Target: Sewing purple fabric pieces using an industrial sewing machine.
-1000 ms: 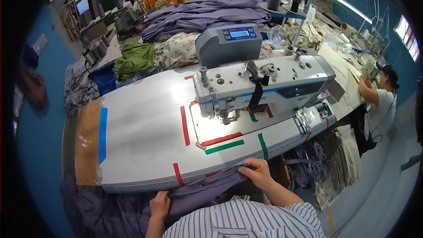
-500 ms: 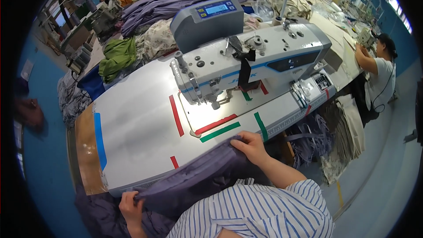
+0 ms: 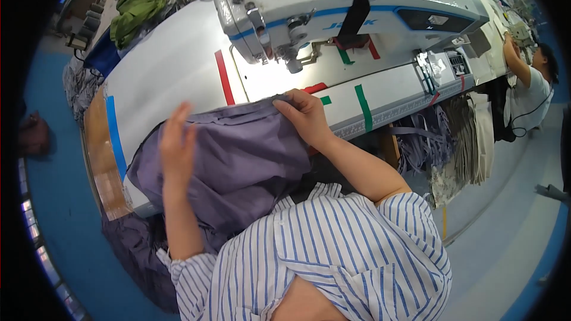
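A purple garment (image 3: 238,160) lies bunched over the near edge of the white sewing table (image 3: 172,65). My right hand (image 3: 306,116) pinches its upper hem close to the lit needle plate. My left hand (image 3: 176,142) is raised over the cloth, fingers spread and blurred, touching or just above the fabric. The white sewing machine (image 3: 357,6) stands right behind the garment, its needle and presser foot (image 3: 291,62) a short way beyond my right hand.
Red tape (image 3: 223,77), green tape (image 3: 363,107) and blue tape (image 3: 114,137) mark the table. Green cloth (image 3: 140,6) is piled at the far left. More fabric pieces (image 3: 470,142) hang at the table's right side. Another person (image 3: 529,77) works at the far right.
The purple garment has come up from below the table edge onto the table. My right hand moved with its hem toward the needle; my left hand rose from below the edge.
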{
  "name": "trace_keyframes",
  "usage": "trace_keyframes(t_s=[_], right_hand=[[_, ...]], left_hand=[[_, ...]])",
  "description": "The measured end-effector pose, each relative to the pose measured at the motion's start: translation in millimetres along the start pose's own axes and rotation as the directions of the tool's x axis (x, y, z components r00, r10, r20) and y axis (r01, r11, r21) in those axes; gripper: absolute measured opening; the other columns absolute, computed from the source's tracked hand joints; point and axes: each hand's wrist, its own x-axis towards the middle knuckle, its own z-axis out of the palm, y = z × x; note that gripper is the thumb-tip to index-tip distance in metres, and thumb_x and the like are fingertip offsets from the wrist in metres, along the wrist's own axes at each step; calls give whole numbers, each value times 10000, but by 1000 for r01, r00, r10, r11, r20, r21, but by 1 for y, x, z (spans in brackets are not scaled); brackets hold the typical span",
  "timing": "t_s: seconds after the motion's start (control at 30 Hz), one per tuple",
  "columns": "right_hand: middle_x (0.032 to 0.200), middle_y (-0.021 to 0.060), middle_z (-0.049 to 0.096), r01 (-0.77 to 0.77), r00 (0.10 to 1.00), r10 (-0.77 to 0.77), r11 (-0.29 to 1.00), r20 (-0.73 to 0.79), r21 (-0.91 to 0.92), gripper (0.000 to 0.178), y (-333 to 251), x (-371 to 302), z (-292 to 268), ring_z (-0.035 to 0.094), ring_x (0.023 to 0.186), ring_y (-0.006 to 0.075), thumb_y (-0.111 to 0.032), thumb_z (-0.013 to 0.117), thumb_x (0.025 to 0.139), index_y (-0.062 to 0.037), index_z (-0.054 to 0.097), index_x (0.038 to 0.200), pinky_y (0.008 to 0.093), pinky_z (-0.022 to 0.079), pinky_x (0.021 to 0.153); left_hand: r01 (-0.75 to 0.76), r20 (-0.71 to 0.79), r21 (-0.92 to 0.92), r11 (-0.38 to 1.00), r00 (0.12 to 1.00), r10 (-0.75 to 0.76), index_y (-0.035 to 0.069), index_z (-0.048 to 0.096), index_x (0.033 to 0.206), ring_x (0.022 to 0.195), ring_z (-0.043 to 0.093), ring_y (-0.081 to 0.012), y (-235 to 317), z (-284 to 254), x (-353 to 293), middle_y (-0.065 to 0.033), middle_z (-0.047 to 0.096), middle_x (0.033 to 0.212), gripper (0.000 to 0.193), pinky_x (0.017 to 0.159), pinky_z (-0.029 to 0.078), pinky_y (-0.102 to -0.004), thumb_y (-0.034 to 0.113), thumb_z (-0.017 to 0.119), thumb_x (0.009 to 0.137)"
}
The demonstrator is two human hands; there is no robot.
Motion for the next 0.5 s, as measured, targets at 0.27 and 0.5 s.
trace_keyframes(t_s=[0.27, 0.5], right_hand=[[697, -5, 587, 25, 999, -21, 991, 33, -133, 128, -24, -13, 0, 473, 657, 39, -90, 642, 872, 35, 617, 871, 238, 416, 572], [659, 104, 560, 23, 991, -12, 997, 134, -79, 160, -17, -24, -3, 505, 593, 91, -102, 659, 857, 27, 615, 941, 254, 419, 570]], left_hand=[[-75, 305, -440, 895, 925, 227, 48, 601, 1170, 1002, 631, -259, 71, 45, 56, -139, 664, 1022, 265, 932, 452, -339, 102, 528, 920], [270, 674, -609, 746, 672, 307, 60, 577, 1231, 1010, 587, -210, 62, 57, 67, -103, 626, 1092, 301, 883, 450, -303, 180, 496, 967]])
